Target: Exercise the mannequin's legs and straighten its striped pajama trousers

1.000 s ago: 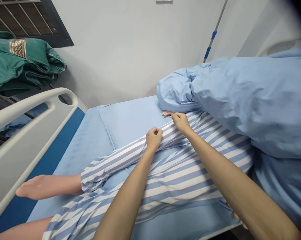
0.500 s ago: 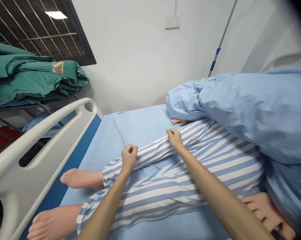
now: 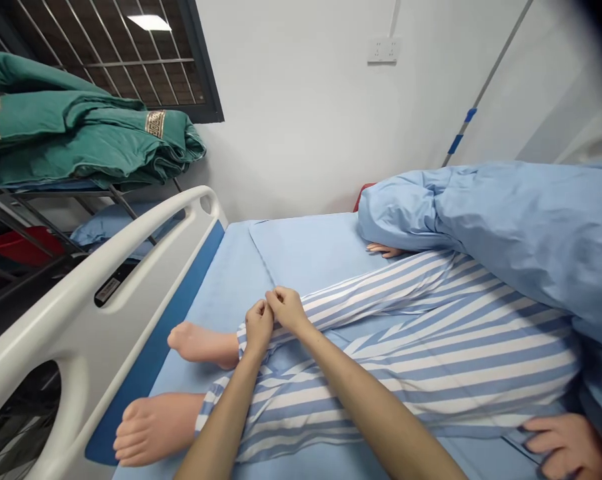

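My left hand point(image 3: 259, 327) is closed in a fist over the far lower leg of a manikin. Right against it, my right hand point(image 3: 287, 308) is also closed, and the fingertips of both meet at the far side of the shin. Whatever they may pinch is hidden by the fingers. Blue-and-white striped trousers point(image 3: 431, 340) cover the legs down to the ankles. Two bare feet, the far foot point(image 3: 201, 343) and the near foot point(image 3: 155, 427), point left. A light-blue quilt point(image 3: 501, 220) lies over the upper body, with the manikin's far hand point(image 3: 385, 250) and near hand point(image 3: 571, 443) showing.
The legs lie on a light-blue bed sheet point(image 3: 311, 240). At the left rises a white bed footboard point(image 3: 105, 260). Beyond it, a green folded cloth point(image 3: 111, 140) rests on a rack above a red basin point(image 3: 25, 243). A metal pole point(image 3: 485, 93) leans by the wall.
My right hand has moved left along the far leg until it meets my left hand; before, they were well apart. The camera view has shifted slightly to the left.
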{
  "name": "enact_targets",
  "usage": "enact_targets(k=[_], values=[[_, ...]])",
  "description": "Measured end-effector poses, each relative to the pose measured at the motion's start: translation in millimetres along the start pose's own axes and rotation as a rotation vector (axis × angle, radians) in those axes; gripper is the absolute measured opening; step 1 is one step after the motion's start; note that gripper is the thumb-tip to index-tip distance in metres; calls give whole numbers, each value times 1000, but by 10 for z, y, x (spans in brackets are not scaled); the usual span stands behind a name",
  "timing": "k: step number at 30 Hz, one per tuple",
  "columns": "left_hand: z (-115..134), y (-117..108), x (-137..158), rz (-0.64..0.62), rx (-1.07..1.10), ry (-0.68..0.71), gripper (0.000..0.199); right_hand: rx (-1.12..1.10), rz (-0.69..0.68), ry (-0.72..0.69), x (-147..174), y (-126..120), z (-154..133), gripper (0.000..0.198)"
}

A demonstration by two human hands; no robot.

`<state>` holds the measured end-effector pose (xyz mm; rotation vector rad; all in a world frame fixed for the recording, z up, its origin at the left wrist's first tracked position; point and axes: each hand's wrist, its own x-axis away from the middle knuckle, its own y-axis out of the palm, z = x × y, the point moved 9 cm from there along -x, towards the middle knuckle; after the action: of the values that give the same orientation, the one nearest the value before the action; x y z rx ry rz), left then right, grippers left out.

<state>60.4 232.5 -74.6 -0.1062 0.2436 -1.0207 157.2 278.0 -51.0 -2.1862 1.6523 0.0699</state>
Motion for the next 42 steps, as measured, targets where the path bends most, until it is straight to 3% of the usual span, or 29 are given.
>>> enact_targets(k=[4,7,12,15,19,23,27,30,33,37,42], values=[[163,10,-74,139,80,-13,24,-52,27,78,-85,-15,152,29],[287,174,-137,169,96,-1,22,-176,101,148,-181,-174,249,26],[233,456,-47,71,33,-11,24,-50,140,58,-243,-622,239,31],[212,591,1,1,-34,-3,24,28,140,65,-195,-764,316,32],[271,777,-25,-60,-17,7,24,-27,127,109,-238,-856,332,32],[352,886,-57,-72,7,-2,28,-57,130,92,-301,-1110,333,33],[513,966,-121,28,128,4,33,-69,257,177,-246,-1392,589,33],[530,1209,-125,-11,219,-44,39,-124,331,173,-261,-1580,657,33],[511,1440,-67,-78,118,-17,39,-93,393,96,-307,-1905,611,34],[545,1612,29,-96,82,85,38,47,583,97,-195,-2414,675,35],[679,1831,115,-96,26,129,37,111,608,43,-132,-2602,626,36]])
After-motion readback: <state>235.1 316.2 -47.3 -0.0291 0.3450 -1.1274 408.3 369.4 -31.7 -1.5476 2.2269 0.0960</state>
